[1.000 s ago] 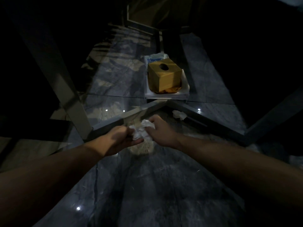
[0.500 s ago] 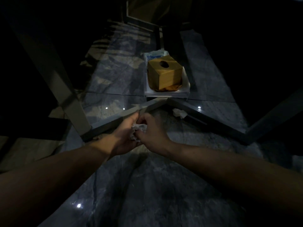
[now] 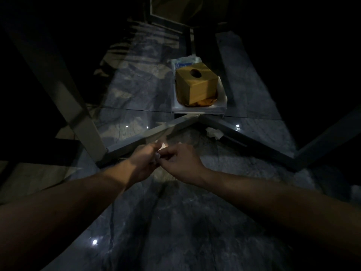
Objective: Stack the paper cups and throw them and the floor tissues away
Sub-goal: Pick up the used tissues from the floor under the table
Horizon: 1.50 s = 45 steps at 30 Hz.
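Observation:
The scene is dim. My left hand (image 3: pixel 143 163) and my right hand (image 3: pixel 181 163) meet low over the dark marble floor, fingers closed together on a crumpled white tissue wad (image 3: pixel 157 155), of which only small bits show between them. A second crumpled white tissue (image 3: pixel 214 133) lies on the floor further ahead to the right, just inside the angle of a grey metal frame (image 3: pixel 244 137). No paper cups are in view.
A wooden tissue box (image 3: pixel 196 85) with a round hole stands on a white tray (image 3: pixel 222 102) beyond the frame, with a blue-and-white packet (image 3: pixel 181 62) behind it. A pale slanted leg (image 3: pixel 78 114) rises at left. Dark furniture surrounds the floor strip.
My hands have closed in around the tissue wad, which now shows far less, and have moved slightly forward toward the frame's corner.

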Tool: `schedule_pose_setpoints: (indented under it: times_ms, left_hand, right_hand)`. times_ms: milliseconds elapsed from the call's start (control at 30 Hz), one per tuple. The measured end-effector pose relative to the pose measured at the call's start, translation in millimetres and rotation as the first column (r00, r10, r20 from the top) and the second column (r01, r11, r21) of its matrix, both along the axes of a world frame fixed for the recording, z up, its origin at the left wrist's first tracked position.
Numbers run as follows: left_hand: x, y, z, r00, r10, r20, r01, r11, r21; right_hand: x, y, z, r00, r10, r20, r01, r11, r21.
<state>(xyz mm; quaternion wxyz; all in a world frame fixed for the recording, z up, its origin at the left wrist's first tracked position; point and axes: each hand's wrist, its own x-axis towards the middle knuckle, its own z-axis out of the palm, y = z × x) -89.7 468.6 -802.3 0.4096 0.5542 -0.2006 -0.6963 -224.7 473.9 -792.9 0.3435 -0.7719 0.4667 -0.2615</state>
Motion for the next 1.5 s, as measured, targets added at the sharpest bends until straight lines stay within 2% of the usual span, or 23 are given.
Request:
schedule_pose_setpoints:
  times_ms: [67, 133, 233, 300, 367, 467, 533, 667, 733, 867, 1067, 1267, 1500]
  left_hand:
    - [2, 0, 1, 1.000, 0.012, 0.008, -0.012, 1.000, -0.002]
    - [3, -1, -1, 1.000, 0.020, 0.005, -0.020, 1.000, -0.004]
    - [5, 0, -2, 1.000, 0.024, 0.013, -0.024, 1.000, 0.004]
    - [7, 0, -5, 1.000, 0.026, -0.002, -0.026, 0.999, 0.028]
    - [7, 1, -5, 0.999, 0.026, -0.033, -0.025, 0.999, 0.030]
    - [8, -1, -8, 0.992, 0.065, -0.106, -0.061, 0.997, 0.045]
    - [7, -3, -8, 0.993, 0.062, -0.096, -0.056, 0.997, 0.061]
    - [2, -12, -13, 0.994, 0.072, -0.085, -0.066, 0.995, 0.073]
    - [0, -17, -16, 0.992, 0.084, -0.092, -0.076, 0.994, 0.083]
    - [-4, -25, -25, 0.989, 0.092, -0.113, -0.081, 0.992, 0.094]
    - [-13, -36, -34, 0.983, 0.125, -0.134, -0.114, 0.990, 0.088]
    - [-26, -49, -34, 0.970, 0.156, -0.186, -0.136, 0.984, 0.118]
    - [-29, -46, -44, 0.970, 0.183, -0.161, -0.159, 0.975, 0.154]
  right_hand:
    - [-2, 0, -3, 0.996, 0.074, -0.050, -0.076, 0.995, -0.057]
    - [-6, -2, -7, 0.962, 0.186, -0.201, -0.223, 0.958, -0.180]
    - [-19, -9, -10, 0.829, 0.318, -0.460, -0.491, 0.808, -0.326]
    - [-31, -15, -15, 0.754, 0.348, -0.558, -0.587, 0.737, -0.334]
    - [-44, -23, -21, 0.732, 0.335, -0.593, -0.595, 0.738, -0.317]
    - [-66, -38, -28, 0.718, 0.277, -0.639, -0.548, 0.791, -0.273]
    - [-79, -48, -33, 0.688, 0.206, -0.696, -0.483, 0.846, -0.227]
    - [-96, -63, -43, 0.659, 0.084, -0.747, -0.233, 0.968, -0.097]
    - [-104, -71, -49, 0.634, 0.046, -0.772, -0.106, 0.994, -0.027]
    - [-116, -89, -65, 0.660, 0.019, -0.751, 0.042, 0.997, 0.063]
    - [-116, -109, -81, 0.653, -0.072, -0.754, 0.167, 0.985, 0.050]
    - [-108, -126, -95, 0.692, -0.107, -0.714, 0.242, 0.966, 0.090]
    - [-108, -131, -108, 0.660, -0.113, -0.743, 0.273, 0.957, 0.097]
